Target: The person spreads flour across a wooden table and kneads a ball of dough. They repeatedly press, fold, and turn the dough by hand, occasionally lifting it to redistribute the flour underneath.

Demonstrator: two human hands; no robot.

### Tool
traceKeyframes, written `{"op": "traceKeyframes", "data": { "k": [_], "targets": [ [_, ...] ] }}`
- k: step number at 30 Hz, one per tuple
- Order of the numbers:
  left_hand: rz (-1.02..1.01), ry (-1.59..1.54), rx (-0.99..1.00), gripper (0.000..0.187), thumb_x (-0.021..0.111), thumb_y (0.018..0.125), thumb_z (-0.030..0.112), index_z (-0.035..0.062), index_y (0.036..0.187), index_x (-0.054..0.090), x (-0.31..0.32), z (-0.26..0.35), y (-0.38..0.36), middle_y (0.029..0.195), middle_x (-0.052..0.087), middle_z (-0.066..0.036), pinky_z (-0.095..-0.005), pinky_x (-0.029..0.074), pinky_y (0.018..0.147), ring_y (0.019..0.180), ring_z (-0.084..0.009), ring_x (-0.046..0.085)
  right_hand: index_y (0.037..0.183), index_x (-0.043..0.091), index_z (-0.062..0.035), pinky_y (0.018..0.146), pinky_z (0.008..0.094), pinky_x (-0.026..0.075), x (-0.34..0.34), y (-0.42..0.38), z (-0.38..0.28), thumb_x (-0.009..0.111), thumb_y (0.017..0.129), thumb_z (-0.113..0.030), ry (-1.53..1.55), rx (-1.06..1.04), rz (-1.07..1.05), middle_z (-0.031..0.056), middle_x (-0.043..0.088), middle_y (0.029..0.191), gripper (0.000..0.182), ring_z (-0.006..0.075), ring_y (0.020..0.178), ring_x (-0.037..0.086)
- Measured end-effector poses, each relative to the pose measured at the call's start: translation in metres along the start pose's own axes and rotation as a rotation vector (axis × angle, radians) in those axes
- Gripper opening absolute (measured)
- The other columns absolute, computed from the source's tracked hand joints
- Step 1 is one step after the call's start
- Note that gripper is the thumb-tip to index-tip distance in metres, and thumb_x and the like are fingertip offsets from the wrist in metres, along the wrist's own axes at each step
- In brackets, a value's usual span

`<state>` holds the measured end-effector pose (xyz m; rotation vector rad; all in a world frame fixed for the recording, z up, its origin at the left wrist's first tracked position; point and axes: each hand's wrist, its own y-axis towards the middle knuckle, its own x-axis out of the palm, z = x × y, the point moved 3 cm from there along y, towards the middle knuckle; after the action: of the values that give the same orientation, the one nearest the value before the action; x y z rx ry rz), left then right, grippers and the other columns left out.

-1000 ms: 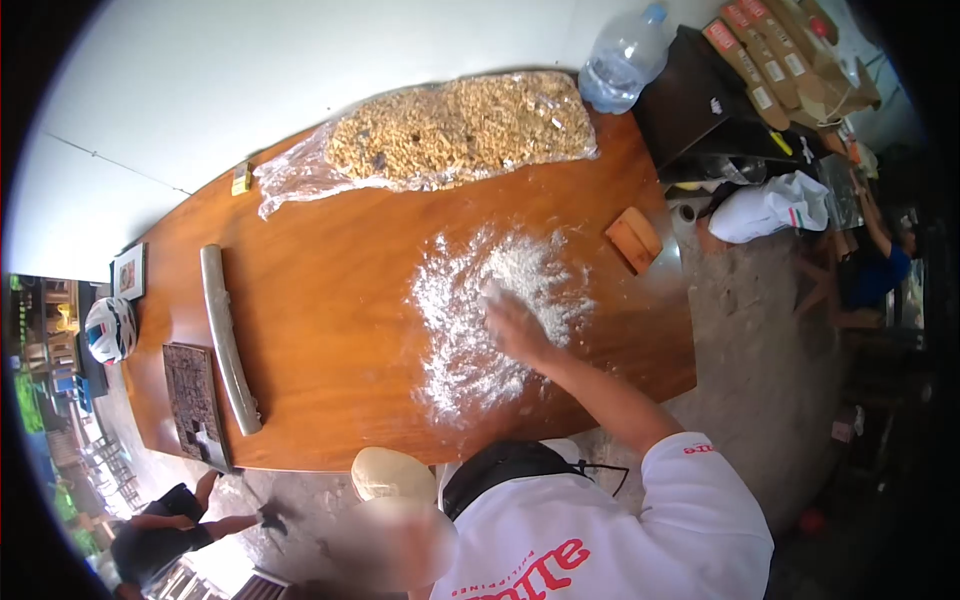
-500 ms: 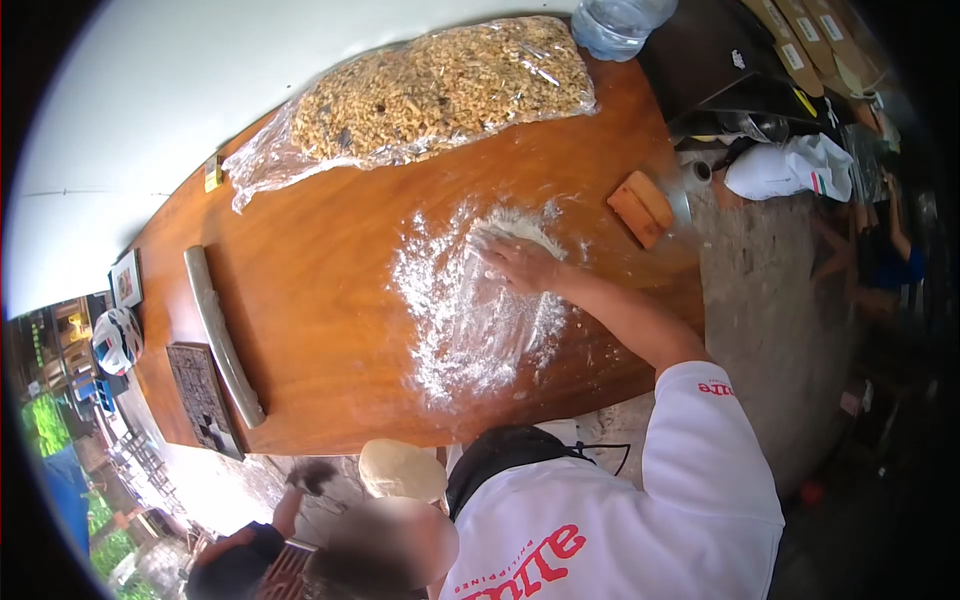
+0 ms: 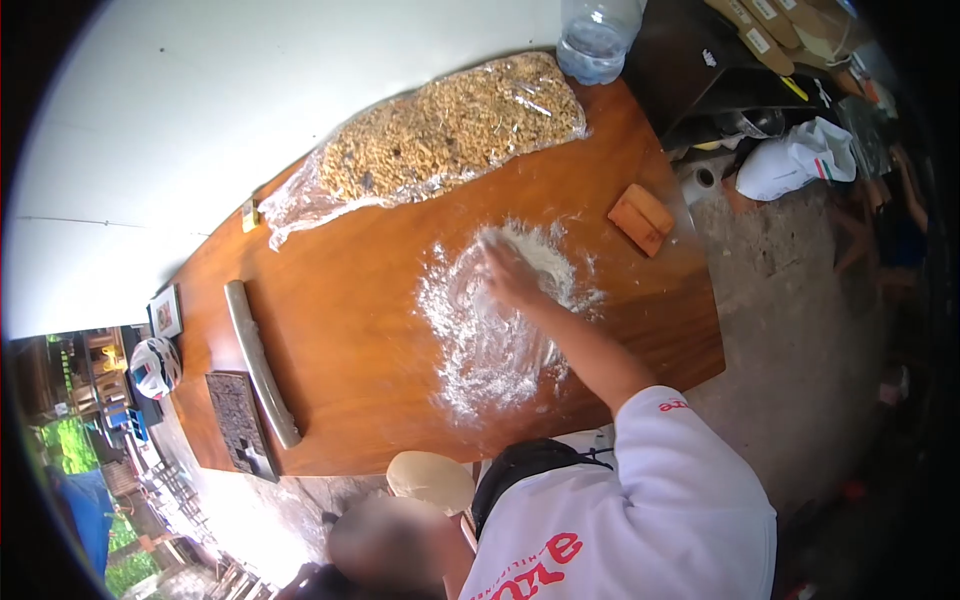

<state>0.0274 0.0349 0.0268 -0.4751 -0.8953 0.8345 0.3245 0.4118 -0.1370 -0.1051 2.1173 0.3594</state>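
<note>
In the head view, my right hand [image 3: 510, 275] reaches over white flour [image 3: 490, 355] spread on the brown wooden table [image 3: 350, 330]. Its fingers are stretched out, dusted and slightly blurred at the upper part of the flour, with no object visible in them. A pale round piece [image 3: 430, 480], resembling dough, shows beyond the near table edge; what supports it is hidden. My left hand cannot be made out.
A clear bag of brown crumbly pieces [image 3: 450, 130] lies along the far edge beside a water container [image 3: 597, 45]. A wooden block [image 3: 641, 220] lies right; a long roller [image 3: 262, 365] and dark carved board [image 3: 240, 425] lie left. Another person [image 3: 390, 545] is at bottom.
The camera view has shifted, so the table appears lower and further right. My right hand's fingers now angle more upward over the flour. The other person at the bottom has moved to the right.
</note>
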Motion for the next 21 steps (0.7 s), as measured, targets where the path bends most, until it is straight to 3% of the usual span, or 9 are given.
{"op": "traceKeyframes", "data": {
  "k": [2,4,7,9,11,13,14,18,21],
  "targets": [
    [-0.041,0.006,-0.022,0.057,0.045,0.097,0.057,0.0159,0.135,0.056,0.007,0.001,0.003,0.131,0.062,-0.009,-0.0511,0.051,0.098,0.115,-0.0312,0.06,0.156,0.023,-0.0122,0.11,0.046,0.044,-0.058,-0.037,-0.011,0.058,0.097,-0.029,0.138,0.06,-0.181,0.0229,0.024,0.16,0.07,0.0375,0.144,0.035],
    [-0.068,0.019,-0.063,0.058,0.046,0.097,0.057,0.0156,0.136,0.055,0.009,-0.001,0.001,0.132,0.061,-0.01,-0.0516,0.051,0.098,0.117,-0.0318,0.06,0.155,0.026,-0.0114,0.109,0.0474,0.043,-0.059,-0.099,-0.007,0.053,0.099,-0.034,0.206,-0.253,-0.23,0.0229,0.027,0.159,0.066,0.0379,0.143,0.037],
    [-0.115,0.03,-0.129,0.059,0.046,0.097,0.057,0.0151,0.137,0.055,0.013,-0.015,0.003,0.133,0.06,-0.011,-0.0522,0.05,0.1,0.118,-0.0327,0.059,0.153,0.033,-0.0121,0.116,0.0443,0.036,-0.065,-0.176,0.003,0.061,0.092,-0.029,0.223,-0.367,-0.387,0.0175,0.03,0.159,0.07,0.0358,0.145,0.034],
    [-0.142,0.048,-0.157,0.06,0.046,0.097,0.057,0.0148,0.138,0.054,0.017,-0.022,0.005,0.134,0.059,-0.012,-0.0526,0.049,0.101,0.119,-0.0333,0.059,0.157,0.024,-0.0151,0.115,0.0438,0.037,-0.066,-0.192,0.007,0.049,0.101,-0.039,0.025,-0.601,-0.534,0.0171,0.025,0.161,0.066,0.0361,0.143,0.036],
    [-0.149,0.088,-0.178,0.061,0.046,0.096,0.058,0.0145,0.138,0.053,0.011,-0.02,0.001,0.135,0.059,-0.013,-0.0531,0.048,0.102,0.12,-0.0338,0.058,0.153,0.036,-0.0114,0.117,0.0433,0.035,-0.057,-0.153,0.029,0.058,0.096,-0.034,-0.012,-0.303,-0.652,0.0152,0.032,0.159,0.065,0.033,0.142,0.039],
    [-0.166,0.115,-0.177,0.061,0.046,0.096,0.058,0.0143,0.139,0.053,0.013,-0.021,0.001,0.136,0.058,-0.013,-0.0533,0.048,0.102,0.121,-0.0341,0.058,0.152,0.037,-0.0101,0.118,0.0457,0.033,-0.06,-0.099,0.036,0.057,0.098,-0.033,-0.069,-0.235,-0.254,0.0153,0.037,0.157,0.062,0.0316,0.14,0.042],
    [-0.136,0.183,-0.183,0.066,0.046,0.093,0.065,0.0156,0.136,0.054,0.013,-0.021,0.003,0.132,0.06,-0.011,-0.0554,0.05,0.098,0.118,-0.0336,0.059,0.152,0.037,-0.0101,0.118,0.0457,0.033,-0.054,-0.091,0.021,0.057,0.098,-0.033,-0.06,-0.229,-0.244,0.0153,0.037,0.157,0.062,0.0316,0.14,0.042],
    [-0.285,0.327,-0.145,0.077,0.043,0.09,0.074,0.0159,0.139,0.05,0.035,-0.02,0.019,0.131,0.058,-0.012,-0.0601,0.05,0.096,0.116,-0.0348,0.059,0.157,0.025,-0.0153,0.12,0.0512,0.025,-0.044,-0.099,-0.087,0.038,0.104,-0.052,0.442,0.057,-0.395,0.0151,0.029,0.161,0.066,0.0322,0.146,0.032],
    [-0.317,0.404,-0.123,0.084,0.036,0.09,0.078,0.0127,0.141,0.047,0.07,-0.032,0.024,0.132,0.057,-0.015,-0.0558,0.05,0.097,0.115,-0.0343,0.06,0.152,0.035,-0.0115,0.116,0.0501,0.033,-0.027,-0.155,-0.182,0.052,0.1,-0.046,1.332,0.302,-0.297,0.0165,0.044,0.15,0.065,0.0321,0.136,0.046]
  ]
}}
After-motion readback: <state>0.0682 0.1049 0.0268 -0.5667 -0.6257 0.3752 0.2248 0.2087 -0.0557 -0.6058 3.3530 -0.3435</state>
